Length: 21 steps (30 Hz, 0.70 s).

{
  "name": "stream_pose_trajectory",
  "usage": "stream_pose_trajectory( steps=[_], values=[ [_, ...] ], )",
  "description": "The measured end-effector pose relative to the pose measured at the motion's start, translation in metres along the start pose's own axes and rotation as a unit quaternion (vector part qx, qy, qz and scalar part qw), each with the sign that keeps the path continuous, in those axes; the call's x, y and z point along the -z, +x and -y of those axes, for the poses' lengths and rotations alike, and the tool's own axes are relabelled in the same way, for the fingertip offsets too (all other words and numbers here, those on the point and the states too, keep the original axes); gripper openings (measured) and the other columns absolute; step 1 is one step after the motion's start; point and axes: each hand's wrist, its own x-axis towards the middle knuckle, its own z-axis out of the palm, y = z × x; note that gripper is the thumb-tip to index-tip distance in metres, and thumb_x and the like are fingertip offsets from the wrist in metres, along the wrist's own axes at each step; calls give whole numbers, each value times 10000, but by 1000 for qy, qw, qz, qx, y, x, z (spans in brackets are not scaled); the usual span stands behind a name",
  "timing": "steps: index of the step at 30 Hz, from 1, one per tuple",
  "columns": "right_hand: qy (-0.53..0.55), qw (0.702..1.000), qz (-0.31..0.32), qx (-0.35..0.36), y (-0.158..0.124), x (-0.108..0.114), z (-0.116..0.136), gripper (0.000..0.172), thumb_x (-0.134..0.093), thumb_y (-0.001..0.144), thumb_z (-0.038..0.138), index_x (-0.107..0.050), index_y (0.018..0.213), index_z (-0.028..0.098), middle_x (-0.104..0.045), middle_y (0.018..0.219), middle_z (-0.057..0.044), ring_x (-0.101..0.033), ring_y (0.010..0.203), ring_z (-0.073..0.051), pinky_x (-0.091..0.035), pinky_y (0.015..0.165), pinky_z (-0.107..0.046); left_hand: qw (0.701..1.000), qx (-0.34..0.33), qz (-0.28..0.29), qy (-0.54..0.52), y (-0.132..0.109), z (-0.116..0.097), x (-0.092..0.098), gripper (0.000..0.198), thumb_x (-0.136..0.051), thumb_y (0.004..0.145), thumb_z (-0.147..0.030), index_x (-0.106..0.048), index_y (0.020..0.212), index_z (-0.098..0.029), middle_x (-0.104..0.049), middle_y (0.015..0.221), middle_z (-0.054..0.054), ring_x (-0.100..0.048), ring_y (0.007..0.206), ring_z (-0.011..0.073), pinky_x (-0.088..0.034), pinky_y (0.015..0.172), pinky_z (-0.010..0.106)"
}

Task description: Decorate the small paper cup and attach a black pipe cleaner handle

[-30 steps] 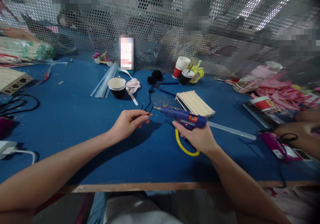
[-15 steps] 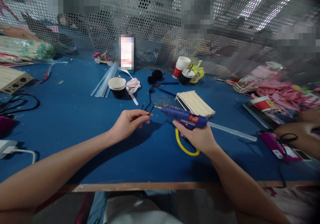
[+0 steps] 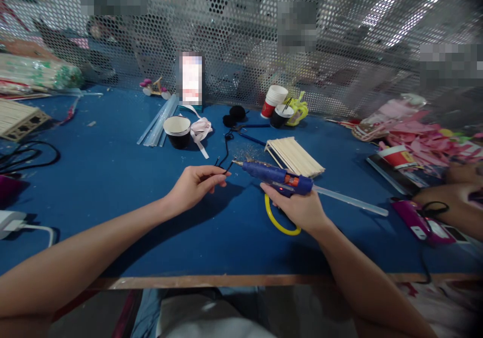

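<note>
Between thumb and fingertips, my left hand (image 3: 202, 183) pinches a thin black cord (image 3: 227, 152) over the table. The cord runs back toward two black balls (image 3: 237, 113), and a short end sticks out past my fingers. My right hand (image 3: 300, 204) grips a blue hot glue gun (image 3: 277, 176) with a lit red light. A long translucent glue stick (image 3: 350, 200) juts from its rear. The metal nozzle points left, right by the cord's end; whether they touch I cannot tell. A yellow ring-like loop (image 3: 277, 220) shows under the gun.
Behind the gun lies a craft-stick panel (image 3: 296, 157); blue-handled pliers (image 3: 252, 137) are beyond. A black cup (image 3: 178, 136), white ribbon (image 3: 201, 129) and spare glue sticks (image 3: 158, 124) stand farther left. A perforated metal screen (image 3: 234, 41) closes the back. At right is another person's arm (image 3: 453, 202).
Hardly anything differs. The cord's end by the nozzle has shifted slightly, and both hands keep their places and their holds.
</note>
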Motion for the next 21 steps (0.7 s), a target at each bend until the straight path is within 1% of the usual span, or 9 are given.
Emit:
stream_pose_trajectory(
  steps=[3,5,8,11,14,18,21],
  values=[
    [-23,999,-11,27,1,1,0,257,-555,750,437,-680,820,224,-651,636,-34,-642,752,-220,-499,584,-297,1000,-10,-3,-2,0,1,0,294,-547,772,-364,-664,904,-128,-672,739,58,-485,503,68,-411,481,182],
    [-33,999,-28,29,1,1,0,276,-541,757,447,-679,807,213,-652,628,-33,-646,734,-216,-499,577,-290,1000,-11,-5,-4,0,1,0,288,-548,772,-359,-664,901,-129,-674,751,60,-486,505,68,-412,483,182],
    [-35,998,-45,26,-1,-1,-1,256,-539,762,431,-678,766,216,-641,594,-28,-648,697,-212,-501,562,-290,1000,-4,-9,-3,0,-1,0,281,-550,772,-351,-665,896,-126,-674,750,64,-486,504,68,-411,486,184],
    [-27,998,-44,33,-2,-3,-2,215,-561,750,407,-675,735,225,-635,580,-21,-649,701,-213,-506,564,-291,1000,1,-11,-2,0,-1,0,277,-555,770,-345,-665,897,-124,-673,735,63,-483,499,69,-407,483,183],
    [-19,998,-54,26,-2,-3,-4,202,-573,744,396,-670,725,219,-630,569,-22,-650,702,-218,-512,569,-299,1000,-3,-13,-6,0,-1,-1,270,-556,769,-342,-667,892,-129,-675,743,65,-483,498,69,-404,482,183],
    [-11,997,-73,30,1,-1,-7,185,-592,734,380,-670,795,223,-654,654,-30,-650,762,-234,-525,624,-340,1000,-8,-14,-16,-1,0,-1,258,-560,767,-340,-670,879,-135,-680,767,68,-479,496,66,-400,477,181],
    [-1,996,-81,31,1,0,-7,177,-607,726,361,-669,832,235,-660,688,-30,-646,781,-235,-529,635,-347,1000,-10,-18,-19,-1,-2,-1,258,-558,768,-337,-670,891,-139,-674,732,57,-466,489,65,-384,465,177]
  ],
)
